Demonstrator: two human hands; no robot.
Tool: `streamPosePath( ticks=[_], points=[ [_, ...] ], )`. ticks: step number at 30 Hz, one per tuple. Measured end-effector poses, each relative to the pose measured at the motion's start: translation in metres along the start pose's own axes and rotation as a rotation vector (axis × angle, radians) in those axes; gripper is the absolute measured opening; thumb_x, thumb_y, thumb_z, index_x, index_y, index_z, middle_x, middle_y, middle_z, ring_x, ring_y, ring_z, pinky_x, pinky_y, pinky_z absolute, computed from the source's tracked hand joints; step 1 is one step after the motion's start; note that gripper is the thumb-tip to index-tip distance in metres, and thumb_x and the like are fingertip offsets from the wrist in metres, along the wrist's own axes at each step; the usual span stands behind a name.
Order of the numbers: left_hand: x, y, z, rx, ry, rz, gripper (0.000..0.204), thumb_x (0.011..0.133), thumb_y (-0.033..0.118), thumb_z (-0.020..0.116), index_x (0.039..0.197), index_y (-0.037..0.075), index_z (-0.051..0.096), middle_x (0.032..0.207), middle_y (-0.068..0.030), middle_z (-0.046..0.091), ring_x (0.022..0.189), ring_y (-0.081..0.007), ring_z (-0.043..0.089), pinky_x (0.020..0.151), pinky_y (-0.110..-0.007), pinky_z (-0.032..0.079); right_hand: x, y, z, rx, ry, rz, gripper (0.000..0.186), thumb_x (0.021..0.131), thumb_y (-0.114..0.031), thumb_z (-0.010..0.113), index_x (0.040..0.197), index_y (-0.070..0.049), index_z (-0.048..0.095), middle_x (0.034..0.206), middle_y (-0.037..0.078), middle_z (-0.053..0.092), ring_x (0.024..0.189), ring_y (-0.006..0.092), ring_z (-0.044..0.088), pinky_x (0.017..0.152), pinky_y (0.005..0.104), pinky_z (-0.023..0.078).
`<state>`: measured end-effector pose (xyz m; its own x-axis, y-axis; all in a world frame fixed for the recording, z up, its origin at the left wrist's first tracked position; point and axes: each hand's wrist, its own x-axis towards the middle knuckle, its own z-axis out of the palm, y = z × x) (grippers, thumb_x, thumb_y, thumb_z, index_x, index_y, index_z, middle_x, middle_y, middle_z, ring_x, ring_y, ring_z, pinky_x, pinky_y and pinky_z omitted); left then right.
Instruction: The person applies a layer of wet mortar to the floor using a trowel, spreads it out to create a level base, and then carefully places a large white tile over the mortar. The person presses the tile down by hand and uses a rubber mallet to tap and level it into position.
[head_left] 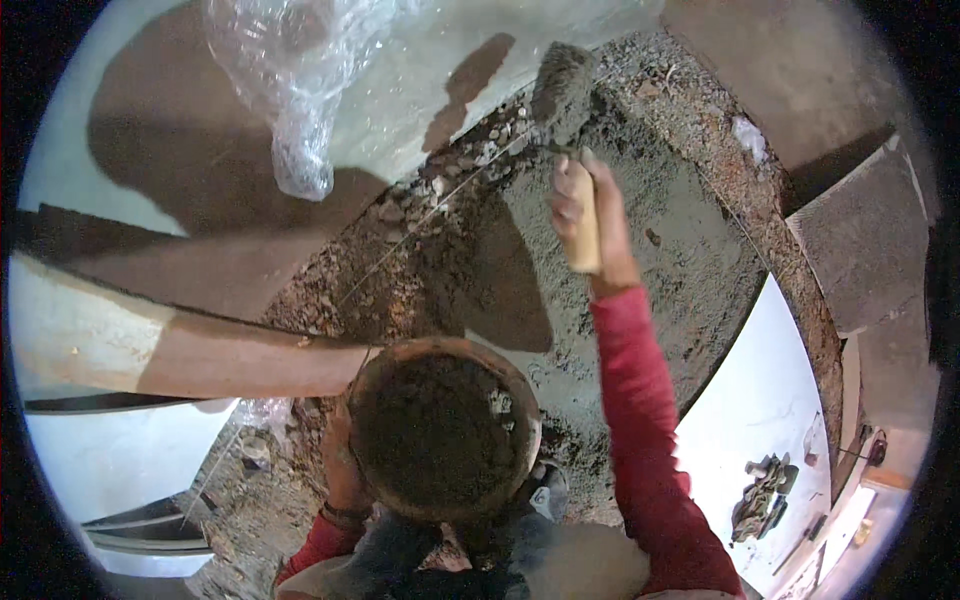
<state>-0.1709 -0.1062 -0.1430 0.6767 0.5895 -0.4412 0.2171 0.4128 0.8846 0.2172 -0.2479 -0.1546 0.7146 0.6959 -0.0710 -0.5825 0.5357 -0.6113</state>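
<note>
A: What takes up the most room?

B: The bed of wet grey mortar (690,265), at 2 o'clock from the middle of the view. A pale flat panel (760,375) lies at 4 o'clock, beside the bed's edge.

A: And the round bowl (532,430)?

B: Toward 7 o'clock, close to the person's knees. It contains dark, damp-looking mix; I'd guess it sits there to be within easy reach.

A: Who steadies it?

B: The left hand (345,462) is against its outer wall, on the bowl's 9 o'clock side, likely to stop it tipping. Its fingers are mostly hidden, so I can't tell how far they close.

A: The trowel (563,92)?

B: Blade at 1 o'clock, over the bed's far end. The right hand (610,228), at 2 o'clock, is wrapped around the pale handle, thumb forward, probably to guide the blade at full reach. Whether the blade touches mortar, I can't tell.

A: Any labels or brands?

B: No writing I can read anywhere.
</note>
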Motion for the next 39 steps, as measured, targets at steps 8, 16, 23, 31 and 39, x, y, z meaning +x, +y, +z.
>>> streamPosePath(
  ticks=[8,16,23,31,39],
  points=[
    [-0.002,-0.002,0.004,-0.131,0.001,-0.053,0.049,0.102,0.036,0.033,0.133,0.001,0.045,0.132,-0.0097,0.051,0.118,-0.0212,0.05,0.1,-0.035,0.041,0.082,0.073,-0.106,0.792,-0.084,-0.07,0.015,0.093,-0.017,0.039,0.089,-0.007,0.051,0.066,-0.001,0.045,0.052,0.0089,0.043,0.043,0.0226,0.041],
    [0.004,0.006,0.016,0.491,0.034,0.127,0.044,0.102,0.034,0.035,0.122,0.001,0.055,0.119,-0.0106,0.056,0.107,-0.0193,0.052,0.095,-0.034,0.041,-0.187,-0.018,0.019,-1.075,0.414,0.367,0.032,0.094,-0.031,0.056,0.111,-0.004,0.054,0.076,0.002,0.057,0.056,0.0104,0.053,0.048,0.0238,0.044],
    [0.013,-0.009,0.048,-0.047,0.062,0.003,0.025,0.099,0.027,0.051,0.09,0.005,0.06,0.086,0.0039,0.054,0.081,-0.0066,0.047,0.076,-0.025,0.041,-0.237,0.018,0.061,-2.276,-0.416,0.28,0.028,0.093,-0.026,0.053,0.106,-0.001,0.051,0.073,0.018,0.062,0.061,0.0345,0.064,0.051,0.0447,0.05],
    [0.002,-0.008,0.035,0.122,0.175,0.212,0.04,0.096,0.028,0.057,0.067,0.009,0.037,0.069,0.0066,0.029,0.066,-0.0061,0.025,0.058,-0.027,0.027,-0.241,0.081,0.069,-2.011,-0.729,0.423,0.04,0.096,-0.03,0.051,0.111,0.007,0.047,0.058,0.019,0.056,0.047,0.0352,0.057,0.044,0.0455,0.044],
    [0.018,-0.023,0.022,-0.105,0.217,0.173,0.041,0.094,0.026,0.059,0.064,0.011,0.037,0.067,0.0078,0.027,0.064,-0.006,0.024,0.056,-0.027,0.023,-0.256,0.075,0.099,-1.554,-0.572,0.727,0.037,0.096,-0.031,0.05,0.095,0.005,0.046,0.05,0.017,0.047,0.043,0.0286,0.053,0.044,0.0419,0.04]
  ],
)
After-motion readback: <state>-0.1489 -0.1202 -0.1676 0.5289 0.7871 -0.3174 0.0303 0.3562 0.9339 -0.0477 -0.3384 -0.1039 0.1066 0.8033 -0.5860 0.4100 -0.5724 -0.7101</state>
